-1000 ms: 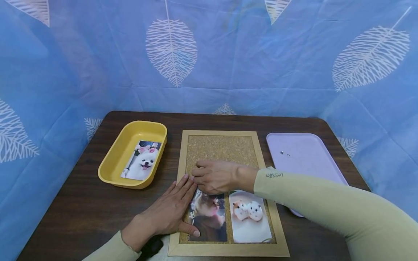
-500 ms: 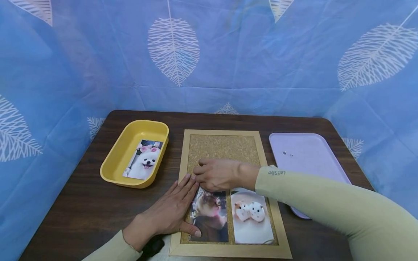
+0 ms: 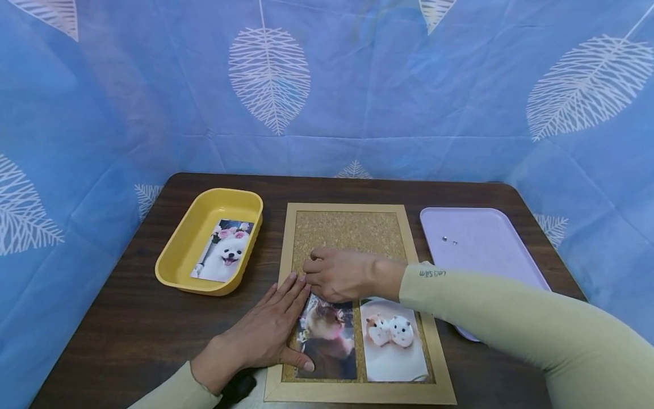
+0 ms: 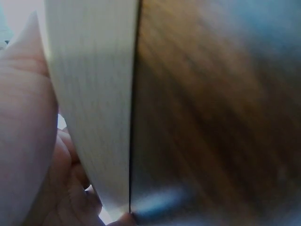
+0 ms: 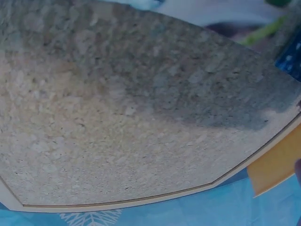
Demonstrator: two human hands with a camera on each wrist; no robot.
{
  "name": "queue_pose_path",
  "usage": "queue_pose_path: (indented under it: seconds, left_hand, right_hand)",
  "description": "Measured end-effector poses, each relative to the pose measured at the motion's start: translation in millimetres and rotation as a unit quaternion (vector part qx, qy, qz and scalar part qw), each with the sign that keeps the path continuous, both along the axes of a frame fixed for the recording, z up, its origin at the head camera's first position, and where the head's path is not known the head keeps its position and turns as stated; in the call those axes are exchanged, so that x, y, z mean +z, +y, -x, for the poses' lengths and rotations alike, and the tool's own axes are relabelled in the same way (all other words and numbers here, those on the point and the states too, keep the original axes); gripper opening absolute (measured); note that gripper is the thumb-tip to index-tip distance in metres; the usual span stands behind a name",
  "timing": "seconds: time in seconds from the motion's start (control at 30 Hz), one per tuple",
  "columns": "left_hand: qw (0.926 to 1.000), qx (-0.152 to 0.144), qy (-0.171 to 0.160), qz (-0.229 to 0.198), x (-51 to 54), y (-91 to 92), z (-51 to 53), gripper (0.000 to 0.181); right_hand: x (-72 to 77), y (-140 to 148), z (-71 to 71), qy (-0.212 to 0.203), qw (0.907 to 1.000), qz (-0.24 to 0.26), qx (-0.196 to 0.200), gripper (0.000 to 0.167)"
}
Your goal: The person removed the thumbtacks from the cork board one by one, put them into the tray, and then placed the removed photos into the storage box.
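Observation:
A wood-framed corkboard (image 3: 352,230) lies on the table. In the head view, my left hand (image 3: 265,329) rests with spread fingers over its left edge, the thumb on an animal photo (image 3: 327,352) at the lower left. My right hand (image 3: 339,275), fingers curled, is at that photo's top edge, beside the left fingertips; its fingertips and anything between them are hidden. A photo of two hamsters (image 3: 393,358) lies to the right on the cork. The left wrist view shows the wooden frame (image 4: 94,70) against the left hand; bare cork (image 5: 94,117) fills most of the right wrist view.
On the left stands a yellow tub (image 3: 176,244) holding a white dog photo (image 3: 225,258). A lilac tray (image 3: 480,238) sits on the right, partly behind the right sleeve (image 3: 485,307), with small shiny bits (image 3: 444,238) on it. A dark object (image 3: 239,387) lies below the left wrist.
The head view shifts slightly. Both hands stay in nearly the same place on the board, and the photos have not visibly moved on it.

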State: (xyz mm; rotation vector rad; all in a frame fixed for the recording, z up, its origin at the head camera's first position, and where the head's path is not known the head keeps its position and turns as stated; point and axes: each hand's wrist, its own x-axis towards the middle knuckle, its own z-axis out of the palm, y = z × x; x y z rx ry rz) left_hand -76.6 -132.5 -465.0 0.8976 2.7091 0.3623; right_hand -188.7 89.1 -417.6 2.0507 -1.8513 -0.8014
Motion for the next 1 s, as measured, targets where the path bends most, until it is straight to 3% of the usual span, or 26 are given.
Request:
queue_pose_path:
  seconds: [0.4, 1.0]
  left_hand:
    - [0.9999, 0.003, -0.01, 0.005, -1.2, 0.0, 1.8, 0.135]
    - [0.9999, 0.002, -0.012, -0.002, -0.9, -0.4, 1.6, 0.135]
  right_hand:
    - [-5.6, 0.5, 2.4, 0.029, 0.9992, 0.002, 0.026, 0.036]
    - [-4.5, -0.1, 3.0, 0.053, 0.9978, -0.023, 0.033, 0.038]
